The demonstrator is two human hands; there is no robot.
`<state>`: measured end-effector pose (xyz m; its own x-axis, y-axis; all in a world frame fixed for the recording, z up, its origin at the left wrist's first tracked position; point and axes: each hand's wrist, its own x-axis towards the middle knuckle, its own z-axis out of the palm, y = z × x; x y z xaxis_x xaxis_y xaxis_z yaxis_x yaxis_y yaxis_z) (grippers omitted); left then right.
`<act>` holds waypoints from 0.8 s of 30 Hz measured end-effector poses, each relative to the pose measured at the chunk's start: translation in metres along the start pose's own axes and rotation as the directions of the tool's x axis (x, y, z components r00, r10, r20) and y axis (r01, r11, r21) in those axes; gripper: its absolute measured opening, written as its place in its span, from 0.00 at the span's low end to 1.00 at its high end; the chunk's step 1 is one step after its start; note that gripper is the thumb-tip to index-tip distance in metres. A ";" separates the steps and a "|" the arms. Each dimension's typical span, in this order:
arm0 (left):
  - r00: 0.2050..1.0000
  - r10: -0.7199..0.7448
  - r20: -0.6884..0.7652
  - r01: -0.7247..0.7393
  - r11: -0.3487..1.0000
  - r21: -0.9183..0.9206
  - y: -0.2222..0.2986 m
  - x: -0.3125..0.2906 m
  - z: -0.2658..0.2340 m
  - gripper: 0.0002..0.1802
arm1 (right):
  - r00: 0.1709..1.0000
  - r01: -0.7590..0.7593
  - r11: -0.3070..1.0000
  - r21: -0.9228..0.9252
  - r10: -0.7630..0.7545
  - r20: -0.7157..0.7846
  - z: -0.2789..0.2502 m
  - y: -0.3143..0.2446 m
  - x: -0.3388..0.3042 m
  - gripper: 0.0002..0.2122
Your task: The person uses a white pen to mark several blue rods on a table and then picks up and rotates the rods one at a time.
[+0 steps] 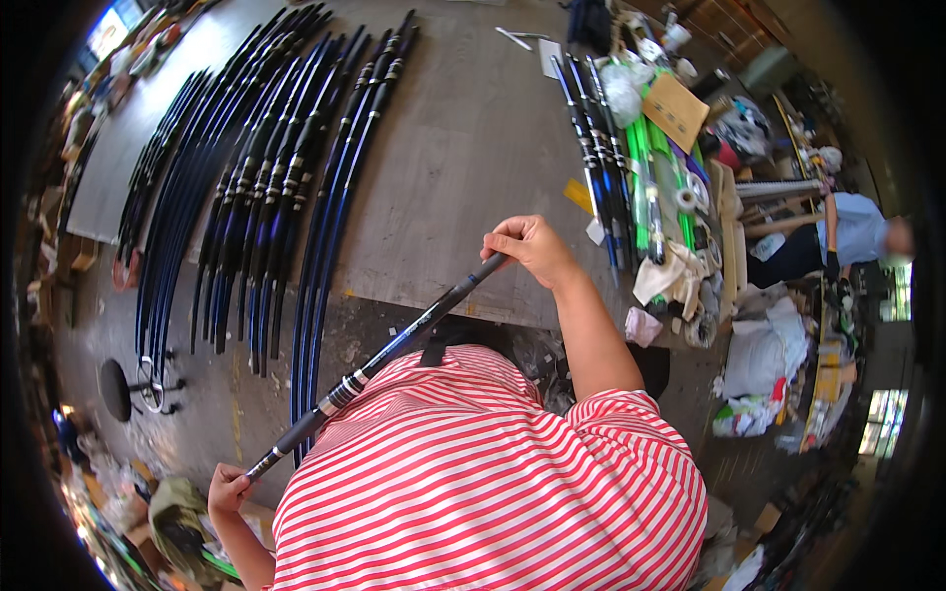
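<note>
A dark fishing rod [402,339] with a blue shaft, silver rings and grey grip sections slants across the front of my striped shirt. My right hand [535,250] pinches its upper end above the table's near edge. At the rod's lower end, my left hand [229,489] is closed around the thin tip of the handle. Several rows of similar dark rods [258,187] lie side by side on the table to the left. The closest row of blue rods [340,197] sticks out past the near edge. A smaller group of rods [601,158] lies on the right.
The grey table [443,167] stretches ahead of me. Its right side holds a cardboard piece [675,110], green tubes [641,187], plastic bags and cloth [672,276]. A stool [116,389] stands on the floor at left. Another person [855,229] is at far right, beside piled sacks [764,355].
</note>
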<state>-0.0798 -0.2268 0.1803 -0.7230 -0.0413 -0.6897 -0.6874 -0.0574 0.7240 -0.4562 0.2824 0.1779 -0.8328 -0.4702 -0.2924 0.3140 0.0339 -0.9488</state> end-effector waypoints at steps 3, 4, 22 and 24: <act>0.996 0.000 0.086 -0.008 0.996 0.093 0.024 0.026 -0.002 0.25 | 0.991 0.053 0.989 0.136 -0.036 -0.126 -0.009 0.010 -0.026 0.09; 0.993 0.003 0.117 -0.018 0.992 0.127 0.034 0.034 0.000 0.27 | 0.983 0.071 0.994 0.087 -0.055 -0.173 -0.013 0.014 -0.034 0.11; 0.943 0.013 0.333 -0.053 0.993 0.109 0.049 0.082 0.005 0.23 | 0.912 0.137 0.970 0.201 -0.044 -0.408 -0.035 0.020 -0.086 0.15; 0.952 0.037 0.304 -0.068 0.993 0.092 0.042 0.075 0.006 0.23 | 0.909 0.167 0.958 0.235 -0.057 -0.412 -0.035 0.019 -0.078 0.15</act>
<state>-0.1636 -0.2263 0.1591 -0.7348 0.2616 -0.6258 -0.6400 0.0378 0.7674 -0.4018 0.3505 0.1788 -0.9631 -0.0659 -0.2609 0.2690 -0.2529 -0.9293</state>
